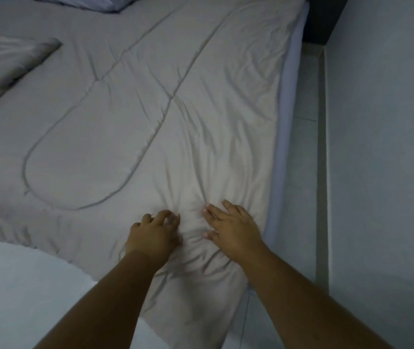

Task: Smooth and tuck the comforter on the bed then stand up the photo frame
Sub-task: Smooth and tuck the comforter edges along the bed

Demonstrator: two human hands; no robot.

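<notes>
So both hands are down on the comforter, close together near the corner of the bed nearest the person. The right hand lies flat with its fingers spread and straight, palm pressing the fabric. The left hand sits just beside it, fingers bent so the tips dig into the cloth. It's a bit blurry, so I honestly can't tell whether it's pinching a fold or just clawing down on it. The creases all fan out from the gap between the two hands, which to me says they're placed there on purpose: that's where the fabric has bunched, and pushing outward from that spot would flatten it. Ahead of the hands the comforter already looks fairly smooth, just its stitched quilting lines. To the right of the right hand the comforter stops short at the mattress side, so the pale bed edge shows bare above the floor. My guess is the tucking along that side isn't done yet. Far ahead and to the left there's a pillow and a folded grey cover. No boxes, baskets or anything container-like in view. No sign of the photo frame either, so that part hasn't come up.
</notes>
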